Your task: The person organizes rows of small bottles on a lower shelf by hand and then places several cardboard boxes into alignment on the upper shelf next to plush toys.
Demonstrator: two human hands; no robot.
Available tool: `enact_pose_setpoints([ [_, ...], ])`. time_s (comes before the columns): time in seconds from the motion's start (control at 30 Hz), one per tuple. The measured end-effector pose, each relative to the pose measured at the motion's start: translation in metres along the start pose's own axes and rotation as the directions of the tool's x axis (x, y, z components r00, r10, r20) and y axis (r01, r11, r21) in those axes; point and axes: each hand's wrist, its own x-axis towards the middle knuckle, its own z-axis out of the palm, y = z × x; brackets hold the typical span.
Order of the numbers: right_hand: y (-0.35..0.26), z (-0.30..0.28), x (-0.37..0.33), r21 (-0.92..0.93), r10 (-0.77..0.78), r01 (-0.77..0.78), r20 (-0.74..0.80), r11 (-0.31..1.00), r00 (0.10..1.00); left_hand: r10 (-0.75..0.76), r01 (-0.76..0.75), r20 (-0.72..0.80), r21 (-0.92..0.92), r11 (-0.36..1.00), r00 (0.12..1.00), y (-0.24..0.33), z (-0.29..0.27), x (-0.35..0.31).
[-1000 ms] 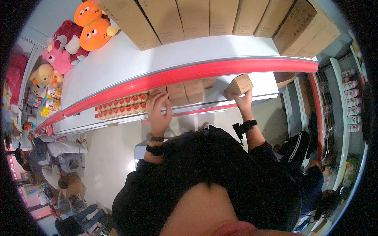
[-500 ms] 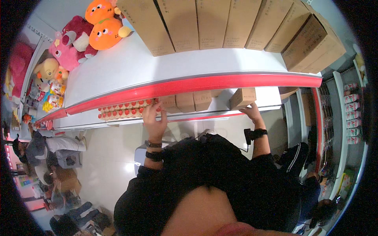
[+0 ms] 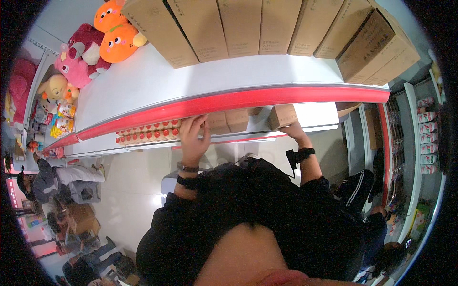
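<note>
Under the red-edged upper shelf, my right hand grips the lower front of a small brown cardboard box, set apart from a row of similar boxes on the lower shelf. My left hand is raised at the left end of that row, its fingers apart and bent a little, with the fingertips close under the red edge. Whether they touch a box is hard to see. Just left of it stand rows of small pale bottles with red caps.
Large brown cartons line the upper white shelf behind its red edge strip. Plush toys sit at the far left. Shelves with cans stand at the right. Other people are on the left.
My left hand has moved right, from beside the bottles to the left end of the box row. My right hand stays on its box. The view has shifted slightly.
</note>
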Motion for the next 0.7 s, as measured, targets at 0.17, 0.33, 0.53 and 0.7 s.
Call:
enact_pose_setpoints([
  [0.17, -0.012, 0.007, 0.004, -0.088, -0.045, 0.048, 0.035, 0.995, 0.998, 0.0, 0.004, 0.111, -0.033, 0.999, 0.994, 0.017, 0.011, 0.006],
  [0.33, -0.022, 0.015, 0.01, 0.015, -0.012, 0.01, 0.118, 1.0, 0.993, -0.013, 0.038, 0.275, -0.086, 0.996, 0.961, 0.027, 0.023, 0.008],
  [0.53, -0.009, 0.02, 0.019, -0.099, 0.027, -0.01, 0.168, 0.995, 0.985, -0.079, 0.083, 0.235, -0.006, 0.997, 0.969, 0.024, 0.028, -0.001],
  [0.7, 0.003, 0.032, 0.023, -0.153, -0.02, 0.055, 0.222, 0.987, 0.975, -0.082, 0.081, 0.132, 0.013, 0.997, 0.988, 0.019, 0.019, -0.005],
])
